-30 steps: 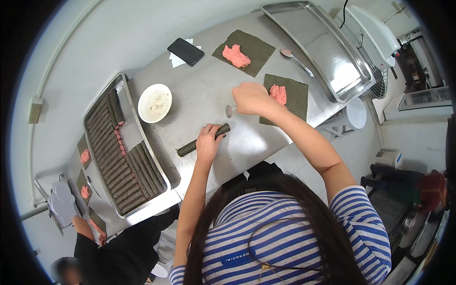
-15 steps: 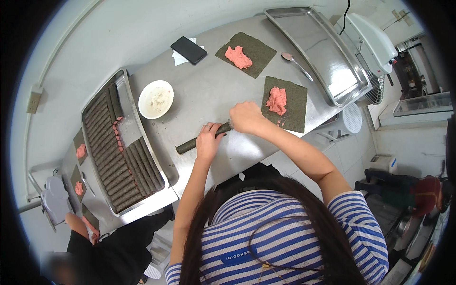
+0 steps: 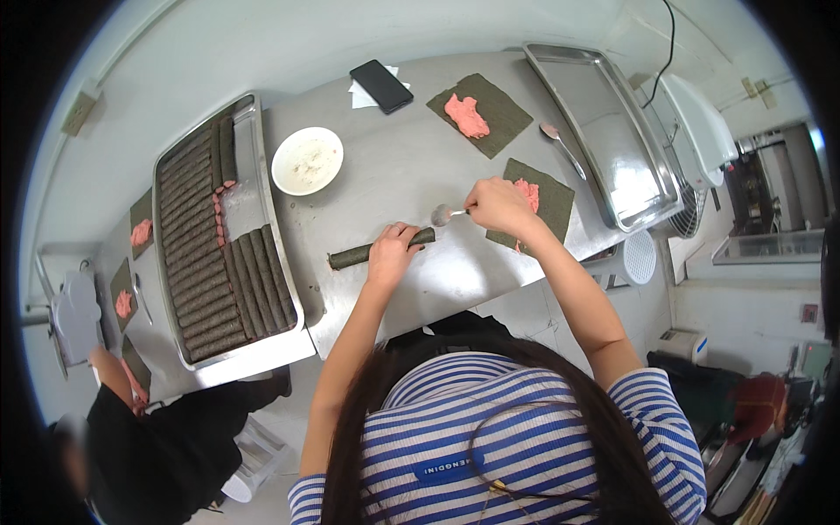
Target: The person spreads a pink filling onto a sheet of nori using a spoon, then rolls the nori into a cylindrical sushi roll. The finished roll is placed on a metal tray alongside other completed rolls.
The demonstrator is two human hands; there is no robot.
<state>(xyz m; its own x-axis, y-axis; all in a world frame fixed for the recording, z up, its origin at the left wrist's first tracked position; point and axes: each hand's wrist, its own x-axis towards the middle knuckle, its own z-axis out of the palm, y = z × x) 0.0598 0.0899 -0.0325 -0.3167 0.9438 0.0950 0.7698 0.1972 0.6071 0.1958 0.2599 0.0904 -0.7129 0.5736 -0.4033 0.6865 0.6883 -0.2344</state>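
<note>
The person's left hand [image 3: 395,254] is gripping a long, dark green seaweed roll [image 3: 354,255], which is lying on the grey metal table [image 3: 376,197]. The right hand [image 3: 499,207] is clenching the handle of a silver metal spoon [image 3: 441,215], whose tip is hovering just beside the roll's right end. Farther out, a round white bowl [image 3: 289,185] is holding a pale, speckled mixture. At far left, a rectangular silver metal tray [image 3: 248,175] is carrying packed dark green rolls [image 3: 201,289], some showing pink ends. At far right, a second rectangular metal tray [image 3: 604,131] is reflecting light.
</note>
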